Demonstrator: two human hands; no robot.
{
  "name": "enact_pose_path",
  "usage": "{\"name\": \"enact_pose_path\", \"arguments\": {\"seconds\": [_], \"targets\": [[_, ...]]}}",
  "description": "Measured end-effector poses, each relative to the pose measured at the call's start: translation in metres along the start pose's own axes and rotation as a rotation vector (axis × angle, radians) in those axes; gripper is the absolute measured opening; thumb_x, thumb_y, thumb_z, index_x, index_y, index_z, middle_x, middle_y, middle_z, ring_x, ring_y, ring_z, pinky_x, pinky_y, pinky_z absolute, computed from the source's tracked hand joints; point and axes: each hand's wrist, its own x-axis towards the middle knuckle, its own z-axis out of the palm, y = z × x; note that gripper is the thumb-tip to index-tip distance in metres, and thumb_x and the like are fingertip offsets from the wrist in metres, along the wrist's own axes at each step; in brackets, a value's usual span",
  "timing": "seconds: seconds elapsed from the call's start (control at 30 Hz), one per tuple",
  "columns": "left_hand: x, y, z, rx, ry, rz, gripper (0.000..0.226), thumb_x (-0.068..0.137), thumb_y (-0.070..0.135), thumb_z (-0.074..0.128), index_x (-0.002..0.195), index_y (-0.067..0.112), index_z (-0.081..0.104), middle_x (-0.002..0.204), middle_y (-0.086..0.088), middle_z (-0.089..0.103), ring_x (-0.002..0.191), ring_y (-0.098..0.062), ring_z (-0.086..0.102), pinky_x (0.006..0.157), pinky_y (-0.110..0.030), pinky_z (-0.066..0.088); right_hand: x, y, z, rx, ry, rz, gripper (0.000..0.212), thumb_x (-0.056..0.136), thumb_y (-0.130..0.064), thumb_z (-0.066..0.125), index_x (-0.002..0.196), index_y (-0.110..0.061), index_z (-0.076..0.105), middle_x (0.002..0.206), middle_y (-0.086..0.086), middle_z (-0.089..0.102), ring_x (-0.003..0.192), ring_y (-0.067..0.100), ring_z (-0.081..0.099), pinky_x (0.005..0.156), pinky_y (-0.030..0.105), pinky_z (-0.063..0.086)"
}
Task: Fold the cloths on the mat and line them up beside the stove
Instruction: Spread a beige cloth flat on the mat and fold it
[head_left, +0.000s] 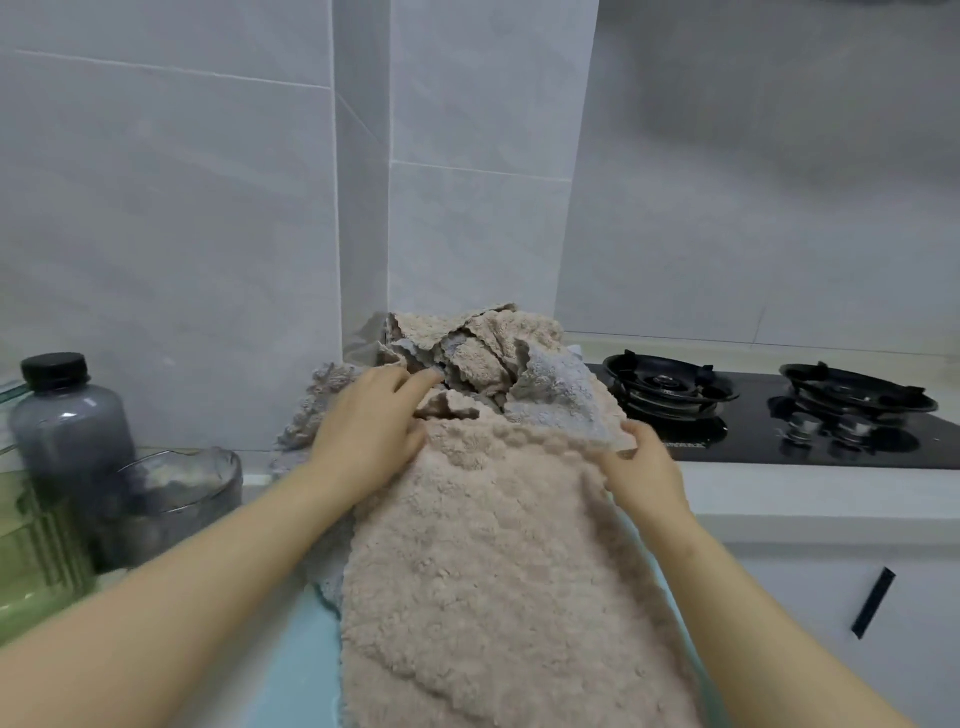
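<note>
On the light blue mat (304, 654), at the near edge of the surface (810, 493), a large beige cloth (493, 582) lies spread out flat. Its fluffy side faces up, and it covers most of the mat, so that only strips of blue show at the left and at the right. Behind it, against the corner of the tiled wall (208, 208), there is a crumpled pile of cloths (467, 345), beige and grey mixed together, which touches the far end of the spread cloth.

The left hand (371, 428) lies palm down on the far left corner of the beige cloth. Its fingers reach forward into the pile, a little bent. I cannot tell if they pinch a fold or only touch it. The right hand (647, 470) grips the far right corner of the beige cloth: the fingers are curled around the edge, which is lifted slightly there. Both forearms are bare and come in from the bottom of the view.

To the right of the pile, just beside it, the black stove (779, 447) with two burners is set into the surface. At the left stand a dark grey bottle (70, 431) with a black cap and, near it, a glass cup (182, 493). Something green (31, 561) is at the left border, blurred. Below the stove, a black handle (874, 603) is on the white cabinet front.
</note>
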Motion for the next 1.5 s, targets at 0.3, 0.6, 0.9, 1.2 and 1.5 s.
{"name": "enact_pose_path", "arguments": {"seconds": [0.3,0.6,0.9,1.2,1.5], "targets": [[-0.102,0.04,-0.015,-0.419,-0.23,0.103,0.013,0.088,0.03,0.056,0.085,0.038,0.046,0.065,0.013,0.046,0.063,0.004,0.043,0.06,-0.021,0.033,-0.093,0.02,-0.016,-0.162,-0.267,-0.2,0.009,0.09,-0.024,0.056,0.081,-0.025,0.056,0.06,-0.007,0.052,0.053,0.006,0.046,0.05,0.019,0.036],[-0.159,0.034,-0.013,-0.497,-0.467,0.198,0.056,0.053,0.087,0.047,0.093,0.047,0.046,0.102,0.03,0.044,0.103,0.01,0.038,0.093,-0.011,0.03,-0.143,0.04,-0.03,-0.336,-0.435,-0.392,0.017,0.08,-0.049,0.061,0.078,-0.035,0.052,0.082,-0.013,0.058,0.077,0.003,0.049,0.067,0.019,0.039],[-0.167,0.04,-0.015,-0.546,-0.331,0.071,0.023,0.073,0.039,0.051,0.091,0.03,0.062,0.083,0.022,0.056,0.084,0.008,0.049,0.071,-0.01,0.036,-0.153,0.04,-0.034,-0.533,-0.54,-0.46,0.073,0.055,-0.07,0.068,0.121,-0.044,0.048,0.111,-0.019,0.045,0.106,0.004,0.037,0.09,0.02,0.031],[-0.17,0.039,-0.024,-0.589,-0.05,-0.061,0.043,0.08,0.015,0.053,0.115,0.039,0.047,0.1,0.015,0.052,0.09,0.001,0.048,0.076,-0.019,0.035,-0.162,0.051,-0.029,-0.446,-0.136,-0.496,0.024,0.074,-0.007,0.059,0.096,-0.017,0.063,0.088,-0.007,0.06,0.086,0.011,0.047,0.069,0.007,0.034],[-0.18,0.04,-0.025,-0.31,-0.095,0.018,0.053,0.075,0.014,0.057,0.124,0.033,0.046,0.109,0.005,0.067,0.096,-0.021,0.065,0.074,-0.028,0.05,-0.162,0.054,-0.045,-0.345,-0.068,-0.302,0.031,0.083,0.003,0.052,0.108,-0.011,0.064,0.102,-0.002,0.062,0.091,0.011,0.046,0.068,0.015,0.027]]}}
